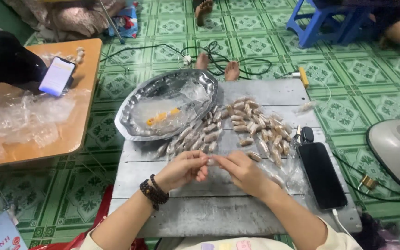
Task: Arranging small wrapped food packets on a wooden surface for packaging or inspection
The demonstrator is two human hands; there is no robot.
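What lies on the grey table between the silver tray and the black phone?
In the head view, a heap of small wrapped pieces lies between the silver tray and the black phone, spread across the grey table.

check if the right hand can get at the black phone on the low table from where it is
Probably yes: the black phone lies just beside the right hand on the grey table, with only loose clear wrap between.

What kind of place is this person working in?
Probably a home floor: green patterned floor tiles, a low grey wooden table holding small clear-wrapped pieces, and a round silver metal tray.
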